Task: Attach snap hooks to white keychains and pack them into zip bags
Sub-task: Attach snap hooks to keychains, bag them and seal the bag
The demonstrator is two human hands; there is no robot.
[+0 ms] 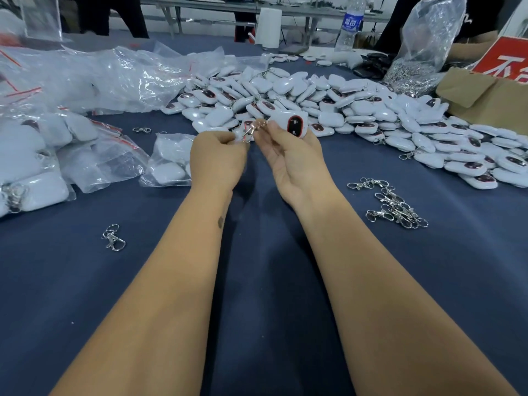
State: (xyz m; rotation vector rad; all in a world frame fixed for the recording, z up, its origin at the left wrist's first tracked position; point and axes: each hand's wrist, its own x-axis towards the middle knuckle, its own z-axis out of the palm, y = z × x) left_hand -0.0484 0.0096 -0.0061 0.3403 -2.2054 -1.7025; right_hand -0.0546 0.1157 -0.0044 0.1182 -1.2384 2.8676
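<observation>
Our two bare hands meet above the blue cloth of the table (257, 281), forearms reaching in from 6 o'clock. Our left hand (218, 161) curls its fingers around a silver snap hook (248, 134), pinching it so the metal stands out at the hand's 1 o'clock. Our right hand (294, 164) holds one white keychain (291, 124) at its fingertips, palm turned inward; the keychain, its dark oval window facing us, sits at the hand's 12 o'clock, just beyond the fingers. A small ring at the keychain's left end touches the hook, so the two parts meet in the gap between our hands.

Behind them, from 11 to 3 o'clock, spreads a heap of loose keychains (357, 110), some face up, some face down. At 9 o'clock lie filled zip bags (85, 158) with red seals, one small bag (171, 161) just beside our left hand. A cluster of spare hooks (397, 208) rests at 3 o'clock of our right wrist, and a single hook (113, 238) lies well apart at 8 o'clock. A clear sack of hooks (417, 52), a cardboard box (480, 92) and a water bottle (350, 24) stand at the far edge.
</observation>
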